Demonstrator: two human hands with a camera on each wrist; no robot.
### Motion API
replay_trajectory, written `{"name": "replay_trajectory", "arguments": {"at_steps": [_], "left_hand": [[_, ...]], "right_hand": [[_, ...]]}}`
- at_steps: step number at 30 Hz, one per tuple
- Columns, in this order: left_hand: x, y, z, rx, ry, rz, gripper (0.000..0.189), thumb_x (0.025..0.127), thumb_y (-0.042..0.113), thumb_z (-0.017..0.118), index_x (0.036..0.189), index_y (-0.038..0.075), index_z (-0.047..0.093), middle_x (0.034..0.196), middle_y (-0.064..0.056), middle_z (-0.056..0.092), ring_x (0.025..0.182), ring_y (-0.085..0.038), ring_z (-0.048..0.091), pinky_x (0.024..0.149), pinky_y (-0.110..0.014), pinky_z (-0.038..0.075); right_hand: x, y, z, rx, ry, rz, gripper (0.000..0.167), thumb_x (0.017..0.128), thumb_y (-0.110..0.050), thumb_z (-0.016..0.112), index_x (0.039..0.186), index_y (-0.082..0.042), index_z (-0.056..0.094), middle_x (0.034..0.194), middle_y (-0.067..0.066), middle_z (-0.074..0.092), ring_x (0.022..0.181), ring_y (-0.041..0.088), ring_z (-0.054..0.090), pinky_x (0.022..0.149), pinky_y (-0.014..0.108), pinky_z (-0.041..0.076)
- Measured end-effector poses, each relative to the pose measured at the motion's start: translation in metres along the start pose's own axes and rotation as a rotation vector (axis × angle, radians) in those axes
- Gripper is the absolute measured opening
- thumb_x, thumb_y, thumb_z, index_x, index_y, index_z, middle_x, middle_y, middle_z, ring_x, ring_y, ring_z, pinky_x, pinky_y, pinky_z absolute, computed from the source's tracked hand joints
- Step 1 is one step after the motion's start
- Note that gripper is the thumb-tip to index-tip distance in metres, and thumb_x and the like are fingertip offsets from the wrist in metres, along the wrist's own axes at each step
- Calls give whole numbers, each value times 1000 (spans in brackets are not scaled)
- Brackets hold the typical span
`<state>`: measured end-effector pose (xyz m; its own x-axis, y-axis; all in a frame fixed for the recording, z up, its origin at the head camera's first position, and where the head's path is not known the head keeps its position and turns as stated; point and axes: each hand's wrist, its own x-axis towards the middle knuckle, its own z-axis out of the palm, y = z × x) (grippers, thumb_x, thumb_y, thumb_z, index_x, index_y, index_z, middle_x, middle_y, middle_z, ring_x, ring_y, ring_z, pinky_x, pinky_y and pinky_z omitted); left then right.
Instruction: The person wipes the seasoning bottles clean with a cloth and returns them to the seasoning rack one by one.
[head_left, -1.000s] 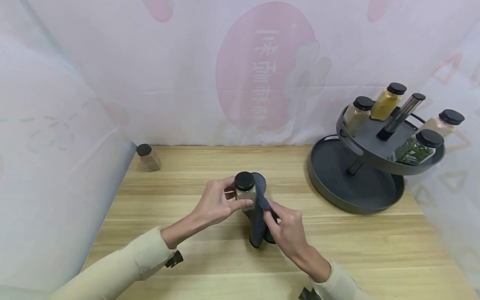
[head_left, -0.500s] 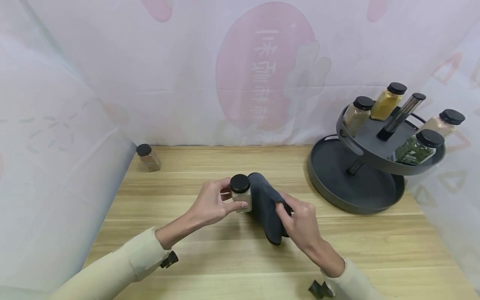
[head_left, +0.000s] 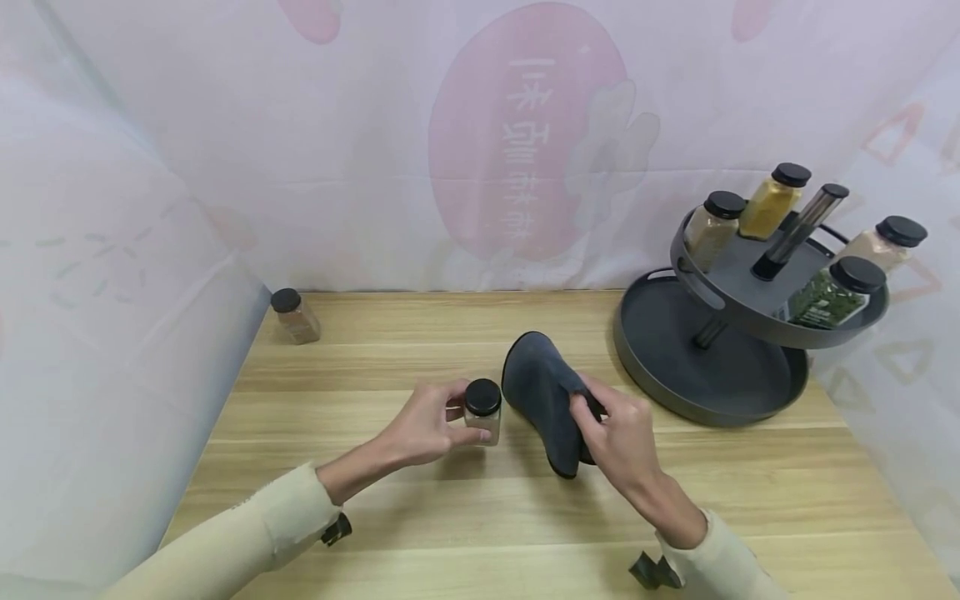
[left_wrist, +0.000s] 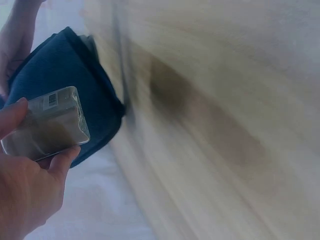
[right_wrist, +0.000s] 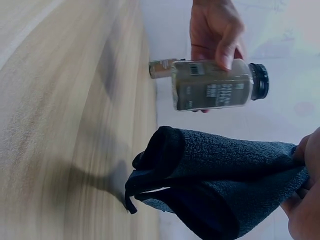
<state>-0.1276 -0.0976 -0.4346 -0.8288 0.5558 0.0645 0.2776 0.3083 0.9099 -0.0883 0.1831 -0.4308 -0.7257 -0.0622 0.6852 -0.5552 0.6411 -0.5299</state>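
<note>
My left hand (head_left: 429, 425) grips a clear spice jar (head_left: 483, 425) with a black lid, thumb on the near side. In the right wrist view this jar (right_wrist: 212, 87) is above the table, its label and brownish powder showing. My right hand (head_left: 617, 429) pinches a dark blue-grey cloth (head_left: 543, 392) with a black edge, which hangs in folds to the right of the jar. Seen from the left wrist, the cloth (left_wrist: 75, 75) is behind the jar (left_wrist: 47, 125), and its lower edge is close over the table.
Another spice jar (head_left: 297, 318) stands at the table's back left. On the right is a two-tier dark grey rack (head_left: 675, 400), its upper tray (head_left: 795, 329) holding several jars, among them a yellow one (head_left: 772, 208) and one of green herbs (head_left: 828, 296). A printed curtain (head_left: 360, 208) closes off the back.
The cloth has come away from the jar and moved right with my right hand, spreading wider. My left hand has lowered the jar toward the near side and slightly left.
</note>
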Motion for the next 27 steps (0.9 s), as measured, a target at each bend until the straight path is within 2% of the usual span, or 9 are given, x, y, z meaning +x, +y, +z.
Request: {"name": "replay_trajectory", "arguments": {"at_steps": [3, 5, 7, 8, 10, 12, 14, 22, 27], "left_hand": [[0, -9, 2, 15, -8, -13, 40, 82, 8, 91, 118, 8, 74, 112, -3, 76, 106, -19, 72, 98, -36, 59], [1, -15, 4, 39, -12, -11, 38, 81, 8, 91, 115, 10, 74, 106, 0, 76, 94, -15, 69, 89, -32, 60], [2, -20, 5, 56, -15, -10, 36, 80, 8, 91, 113, 11, 74, 105, 1, 75, 90, -12, 67, 86, -31, 59], [2, -23, 5, 65, -15, -13, 36, 80, 9, 92, 111, 11, 74, 104, 1, 75, 89, -11, 66, 85, -31, 58], [2, -27, 6, 71, -20, -24, 35, 81, 9, 91, 111, 11, 73, 108, 0, 74, 99, -11, 70, 92, -29, 58], [2, -31, 6, 75, -25, -37, 35, 81, 10, 91, 111, 9, 72, 111, -1, 74, 110, -14, 72, 99, -30, 57], [2, -34, 6, 83, -33, -50, 36, 82, 9, 91, 112, 9, 71, 112, -2, 74, 114, -17, 72, 102, -31, 56], [2, -47, 7, 125, -61, -71, 35, 82, 13, 92, 110, 13, 72, 105, 5, 76, 98, -8, 69, 96, -29, 54], [1, -53, 9, 101, -77, -70, 37, 83, 10, 91, 115, 10, 72, 110, 2, 76, 108, -13, 72, 103, -37, 55]], "right_hand": [[-1, 2, 0, -3, 4, 0, 27, 88, 7, 68, 111, 1, 81, 97, 16, 81, 77, 20, 77, 60, 20, 58], [-2, 4, 0, -5, 12, -7, 29, 87, 9, 68, 111, 1, 81, 96, 15, 81, 77, 21, 77, 59, 25, 60], [-3, 4, 0, -9, 17, -19, 30, 87, 10, 68, 112, 0, 81, 96, 15, 81, 77, 20, 77, 57, 28, 61], [-3, 5, 0, -10, 18, -22, 30, 87, 10, 68, 112, 0, 81, 96, 15, 81, 77, 20, 77, 57, 29, 61], [-3, 5, 0, -16, 22, -32, 30, 86, 10, 69, 112, 0, 81, 96, 15, 81, 78, 20, 77, 57, 30, 61], [-3, 6, -1, -18, 24, -35, 30, 86, 10, 69, 111, 0, 81, 96, 15, 81, 78, 20, 77, 58, 29, 61], [-3, 7, -1, -20, 24, -35, 30, 86, 11, 69, 111, 0, 81, 96, 15, 81, 77, 19, 77, 58, 29, 61], [-5, 8, 0, -19, 18, -23, 30, 86, 10, 69, 111, 0, 81, 96, 13, 81, 77, 17, 76, 61, 22, 59], [-5, 7, 0, -15, 14, -16, 30, 86, 10, 69, 112, 0, 81, 96, 13, 81, 76, 16, 75, 62, 19, 58]]}}
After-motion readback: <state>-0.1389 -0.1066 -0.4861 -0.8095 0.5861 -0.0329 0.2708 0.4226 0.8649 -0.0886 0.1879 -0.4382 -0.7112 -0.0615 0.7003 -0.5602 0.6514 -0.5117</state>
